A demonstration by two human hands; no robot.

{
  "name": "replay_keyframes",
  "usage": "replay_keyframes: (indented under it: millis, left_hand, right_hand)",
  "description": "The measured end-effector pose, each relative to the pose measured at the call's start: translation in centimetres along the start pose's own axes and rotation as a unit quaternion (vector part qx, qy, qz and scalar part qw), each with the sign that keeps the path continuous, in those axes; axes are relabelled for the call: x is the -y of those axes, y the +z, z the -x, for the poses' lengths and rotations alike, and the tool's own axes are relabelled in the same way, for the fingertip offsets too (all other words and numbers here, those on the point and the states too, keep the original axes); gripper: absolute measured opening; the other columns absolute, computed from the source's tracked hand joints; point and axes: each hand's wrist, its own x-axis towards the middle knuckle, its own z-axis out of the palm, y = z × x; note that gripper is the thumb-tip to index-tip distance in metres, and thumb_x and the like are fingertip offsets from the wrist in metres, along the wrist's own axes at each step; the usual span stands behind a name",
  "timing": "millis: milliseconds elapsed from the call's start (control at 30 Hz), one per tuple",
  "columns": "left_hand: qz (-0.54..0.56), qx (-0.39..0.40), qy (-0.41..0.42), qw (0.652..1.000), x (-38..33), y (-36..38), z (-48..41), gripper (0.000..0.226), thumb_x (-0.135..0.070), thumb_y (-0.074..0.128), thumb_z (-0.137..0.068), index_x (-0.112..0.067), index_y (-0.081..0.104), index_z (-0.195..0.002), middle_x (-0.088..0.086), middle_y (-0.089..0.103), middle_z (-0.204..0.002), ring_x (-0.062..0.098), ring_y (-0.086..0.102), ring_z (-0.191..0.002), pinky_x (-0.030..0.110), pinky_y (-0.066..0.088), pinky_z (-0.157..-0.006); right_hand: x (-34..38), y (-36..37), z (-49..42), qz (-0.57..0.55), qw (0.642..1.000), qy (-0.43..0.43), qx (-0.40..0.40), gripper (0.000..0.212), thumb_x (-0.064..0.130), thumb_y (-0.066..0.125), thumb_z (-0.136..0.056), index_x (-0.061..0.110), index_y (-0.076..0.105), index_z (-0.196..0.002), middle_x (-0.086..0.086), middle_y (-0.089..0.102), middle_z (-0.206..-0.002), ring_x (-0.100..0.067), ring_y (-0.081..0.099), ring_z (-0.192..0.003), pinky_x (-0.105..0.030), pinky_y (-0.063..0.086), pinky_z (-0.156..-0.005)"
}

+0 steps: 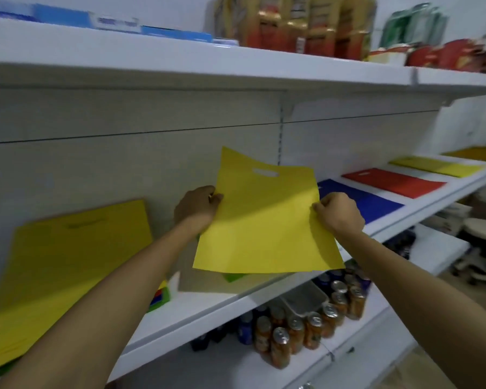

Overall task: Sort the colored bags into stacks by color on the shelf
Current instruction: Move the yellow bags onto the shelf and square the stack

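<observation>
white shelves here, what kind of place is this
Probably a small shop or its stockroom. White metal display shelving runs along the wall; the lower shelf holds rows of orange drink cans, the top shelf has packaged goods in gold and red wrapping, and flat coloured bags lie in stacks, such as the red stack.

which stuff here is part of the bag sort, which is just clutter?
Job:
- flat yellow bag, pinched by left hand and right hand
- yellow stack
- blue bags
- red bags
- far yellow bags

Clutter:
- drink cans
- upper-shelf packages
- stool
</observation>
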Motion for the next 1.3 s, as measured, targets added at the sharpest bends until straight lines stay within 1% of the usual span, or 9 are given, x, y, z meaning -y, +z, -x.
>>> replay_keyframes:
  millis: [200, 300, 467, 600, 700, 867, 1033, 1133, 1300]
  left_hand:
    - [0.032, 0.007, 0.035, 0.999, -12.2, 7.0, -0.7, 0.032, -0.040, 0.046, -0.098, -0.013, 0.061, -0.100, 0.009, 0.065, -0.096, 0.030, 0.059, -0.088, 0.032, 0.045, -0.068]
    - [0.065, 0.012, 0.062, 0.996, -17.5, 10.0, -0.8, 0.031, -0.039, 0.047, -0.098, -0.013, 0.064, -0.096, 0.007, 0.067, -0.092, 0.032, 0.061, -0.087, 0.035, 0.049, -0.070]
    - [0.099, 0.042, 0.086, 0.991, -26.2, 14.5, -0.5, 0.036, -0.039, 0.048, -0.097, -0.010, 0.054, -0.076, 0.005, 0.056, -0.071, 0.028, 0.054, -0.071, 0.031, 0.033, -0.056]
    - [0.120, 0.066, 0.107, 0.985, -32.6, 18.5, 0.3, 0.036, -0.039, 0.046, -0.097, -0.020, 0.046, -0.067, -0.003, 0.050, -0.064, 0.022, 0.049, -0.065, 0.028, 0.028, -0.051]
    - [0.127, 0.089, 0.125, 0.980, -36.9, 21.2, 1.1, 0.031, -0.040, 0.046, -0.098, -0.022, 0.050, -0.072, -0.004, 0.053, -0.069, 0.021, 0.051, -0.068, 0.028, 0.032, -0.053]
    - [0.140, 0.108, 0.154, 0.972, -42.5, 25.8, 0.3, 0.033, -0.044, 0.046, -0.096, -0.017, 0.058, -0.082, 0.002, 0.061, -0.079, 0.026, 0.057, -0.076, 0.029, 0.035, -0.055]
    - [0.160, 0.123, 0.190, 0.961, -48.5, 30.8, -1.9, 0.037, -0.042, 0.046, -0.097, -0.009, 0.058, -0.083, 0.006, 0.063, -0.079, 0.027, 0.059, -0.076, 0.030, 0.031, -0.053]
    - [0.175, 0.137, 0.211, 0.952, -52.2, 34.0, -4.3, 0.034, -0.040, 0.047, -0.097, -0.013, 0.054, -0.078, 0.004, 0.060, -0.078, 0.028, 0.056, -0.076, 0.030, 0.029, -0.052]
    - [0.193, 0.144, 0.245, 0.939, -58.7, 39.9, -9.6, 0.038, -0.039, 0.047, -0.096, -0.005, 0.058, -0.086, 0.010, 0.062, -0.082, 0.031, 0.058, -0.079, 0.033, 0.032, -0.056]
  right_hand:
    - [-9.6, -8.6, -3.0, 0.012, 0.997, -0.002, -0.074, 0.025, 0.033, 0.056, -0.096, 0.013, 0.064, -0.107, -0.010, 0.064, -0.096, -0.032, 0.059, -0.088, -0.039, 0.047, -0.070]
    - [-14.2, -12.2, -4.4, 0.020, 0.994, 0.025, -0.103, 0.023, 0.036, 0.056, -0.095, 0.017, 0.062, -0.106, -0.009, 0.065, -0.106, -0.033, 0.059, -0.099, -0.037, 0.044, -0.074]
    - [-21.7, -18.1, -5.6, 0.045, 0.989, 0.056, -0.127, 0.022, 0.038, 0.055, -0.094, 0.018, 0.061, -0.101, -0.006, 0.065, -0.102, -0.029, 0.058, -0.095, -0.034, 0.042, -0.069]
    - [-27.1, -22.6, -5.9, 0.070, 0.981, 0.098, -0.152, 0.021, 0.040, 0.055, -0.094, 0.019, 0.059, -0.094, -0.005, 0.064, -0.095, -0.028, 0.058, -0.091, -0.036, 0.045, -0.070]
    - [-30.8, -25.3, -6.3, 0.083, 0.975, 0.123, -0.166, 0.023, 0.039, 0.056, -0.093, 0.017, 0.060, -0.091, -0.004, 0.064, -0.092, -0.027, 0.057, -0.086, -0.037, 0.047, -0.072]
    - [-35.7, -28.3, -7.6, 0.104, 0.963, 0.158, -0.191, 0.024, 0.038, 0.055, -0.094, 0.015, 0.060, -0.090, -0.002, 0.059, -0.084, -0.023, 0.051, -0.077, -0.031, 0.039, -0.065]
    - [-40.4, -30.2, -10.6, 0.134, 0.948, 0.193, -0.215, 0.022, 0.041, 0.055, -0.094, 0.019, 0.059, -0.091, -0.001, 0.060, -0.087, -0.022, 0.052, -0.081, -0.032, 0.041, -0.067]
    - [-43.1, -31.6, -13.4, 0.141, 0.940, 0.208, -0.230, 0.020, 0.040, 0.054, -0.095, 0.020, 0.058, -0.091, 0.000, 0.057, -0.087, -0.022, 0.050, -0.080, -0.032, 0.037, -0.068]
    - [-47.4, -33.3, -19.3, 0.157, 0.926, 0.227, -0.259, 0.020, 0.040, 0.055, -0.094, 0.021, 0.058, -0.091, -0.001, 0.060, -0.090, -0.022, 0.051, -0.081, -0.033, 0.038, -0.071]
